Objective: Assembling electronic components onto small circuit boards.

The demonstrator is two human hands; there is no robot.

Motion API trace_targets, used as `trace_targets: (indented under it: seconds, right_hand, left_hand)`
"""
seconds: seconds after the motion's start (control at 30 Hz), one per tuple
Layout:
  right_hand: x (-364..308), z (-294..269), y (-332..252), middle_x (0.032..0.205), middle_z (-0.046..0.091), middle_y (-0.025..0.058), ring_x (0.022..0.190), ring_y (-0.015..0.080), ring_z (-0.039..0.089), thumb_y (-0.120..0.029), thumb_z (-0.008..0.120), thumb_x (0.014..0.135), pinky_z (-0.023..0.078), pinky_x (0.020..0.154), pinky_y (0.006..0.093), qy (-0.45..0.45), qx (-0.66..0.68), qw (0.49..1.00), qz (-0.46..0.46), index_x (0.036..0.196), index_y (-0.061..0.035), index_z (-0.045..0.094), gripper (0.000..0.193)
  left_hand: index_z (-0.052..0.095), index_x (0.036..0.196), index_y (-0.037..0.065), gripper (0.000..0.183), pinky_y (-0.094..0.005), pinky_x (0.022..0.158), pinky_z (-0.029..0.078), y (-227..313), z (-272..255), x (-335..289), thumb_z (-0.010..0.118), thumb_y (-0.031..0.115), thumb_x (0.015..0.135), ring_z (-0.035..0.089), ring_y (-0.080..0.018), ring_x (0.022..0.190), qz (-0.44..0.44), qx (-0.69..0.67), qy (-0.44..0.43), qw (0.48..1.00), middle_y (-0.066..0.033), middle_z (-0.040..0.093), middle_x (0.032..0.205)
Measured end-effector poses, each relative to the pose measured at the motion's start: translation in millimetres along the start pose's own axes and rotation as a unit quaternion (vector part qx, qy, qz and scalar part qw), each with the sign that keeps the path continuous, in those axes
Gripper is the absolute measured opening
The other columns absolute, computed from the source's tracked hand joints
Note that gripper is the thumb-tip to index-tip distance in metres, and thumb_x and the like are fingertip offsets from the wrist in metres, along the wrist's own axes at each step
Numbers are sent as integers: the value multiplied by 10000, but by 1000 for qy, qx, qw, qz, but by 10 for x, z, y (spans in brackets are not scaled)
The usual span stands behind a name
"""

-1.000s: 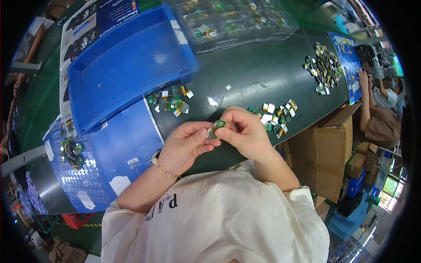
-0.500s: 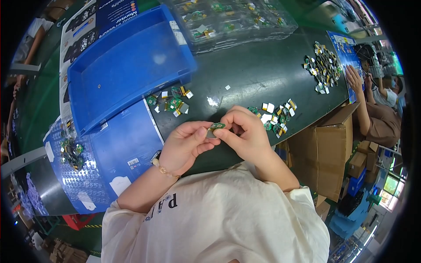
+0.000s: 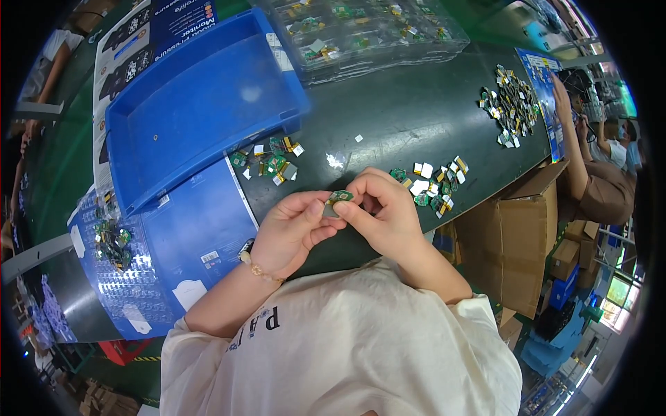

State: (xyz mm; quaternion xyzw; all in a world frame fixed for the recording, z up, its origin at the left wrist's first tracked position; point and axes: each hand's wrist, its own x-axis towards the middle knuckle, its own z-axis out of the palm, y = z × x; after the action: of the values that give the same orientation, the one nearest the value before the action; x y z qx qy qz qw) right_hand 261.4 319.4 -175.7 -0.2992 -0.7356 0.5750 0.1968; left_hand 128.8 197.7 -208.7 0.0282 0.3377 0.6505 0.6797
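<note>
Between my two hands, above the near edge of the dark green table, is a small green circuit board with a silvery part below it. My left hand pinches it from the left with thumb and fingers. From the right, my right hand grips its other side, thumb on the board's near edge. To the right of my right hand lies a loose group of similar boards with white and gold parts. Another small cluster of boards rests beyond my left hand, next to the blue tray's rim.
An empty-looking blue plastic tray stands at the left. Stacked clear blister trays with boards are at the back. A large heap of parts lies far right, near a co-worker's arm. A cardboard box stands at the table's right edge.
My hands stay almost in place, with the circuit board turned slightly between my fingers. At the far right, the co-worker's hand has moved away from me.
</note>
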Motion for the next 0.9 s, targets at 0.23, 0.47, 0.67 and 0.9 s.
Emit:
trace_targets:
  seconds: [0.23, 0.47, 0.67, 0.9]
  right_hand:
    - [-22, 19, 29, 720, 465, -22, 565, 30, 376, -71, 701, 761, 297, 484, 189, 10, -23, 999, -25, 745, -35, 551, 155]
    - [4, 60, 34, 713, 458, -4, 579, 61, 401, -56, 696, 758, 318, 494, 200, 43, -48, 995, -82, 724, -38, 501, 199]
    - [7, 69, 127, 720, 460, 5, 593, 67, 412, -30, 698, 746, 321, 495, 201, 51, -40, 995, -79, 721, -38, 482, 217]
    - [-20, 77, 143, 719, 465, -4, 574, 48, 400, -32, 699, 749, 307, 493, 190, 38, -28, 998, -49, 714, -38, 481, 221]
  left_hand:
    - [566, 1106, 54, 211, -269, 774, 526, -33, 4, -13, 521, 168, 933, 634, -162, 901, 6, 8, 7, 1000, -64, 619, 1037]
    - [562, 1104, 27, 224, -269, 779, 517, -50, 64, -30, 502, 173, 944, 637, -171, 905, 24, 50, 53, 997, -78, 626, 1034]
    - [570, 1082, 13, 189, -274, 760, 528, -102, 86, -35, 550, 56, 899, 639, -172, 882, 171, 238, 47, 955, -96, 635, 1035]
    - [621, 1013, -30, 163, -202, 732, 494, -87, 88, -23, 609, 3, 854, 622, -84, 830, 178, 284, 85, 938, -66, 673, 921]
